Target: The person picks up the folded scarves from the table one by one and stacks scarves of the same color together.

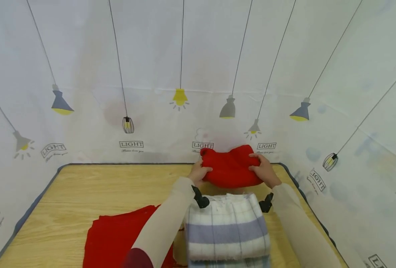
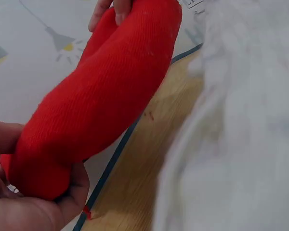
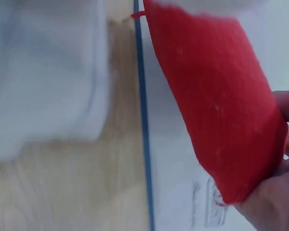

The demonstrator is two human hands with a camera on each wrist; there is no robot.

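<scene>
A folded red cloth is held up near the far edge of the table, one hand at each end. My left hand grips its left end, and the left wrist view shows thumb and fingers curled round the bunched red fabric. The right hand pinches the opposite end, thumb in front; in the right wrist view the red cloth slants down into that hand. Just below it, between the forearms, lies a stack of folded plaid cloth, white with a grey-purple band.
A red cloth pile lies at the front left, partly covered by my left sleeve. The wooden table has a dark edge, with a white lamp-printed sheet rising behind it. Small red threads cling near the edge.
</scene>
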